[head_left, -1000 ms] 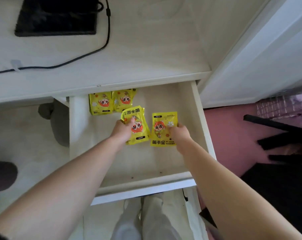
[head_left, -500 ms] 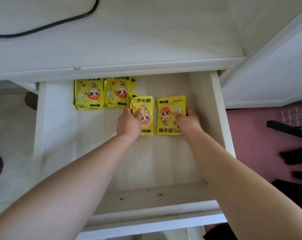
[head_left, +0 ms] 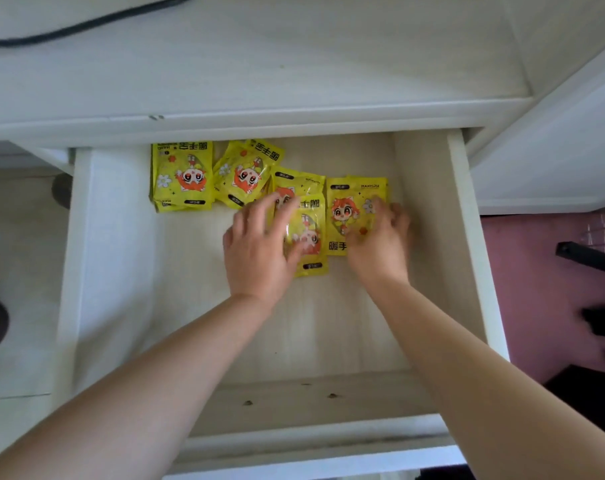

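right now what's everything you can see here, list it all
packets: at least five, yellow with an orange cartoon figure, toward the back of the drawer; the leftmost looks stacked
drawer: one, pale wood with white rim, pulled open
desk top: one, white, above the drawer
cable: one, black, on the desk top, far left
floor: pink, right of the drawer
left hand: one, fingers spread on the middle packet
right hand: one, rests on the rightmost packet
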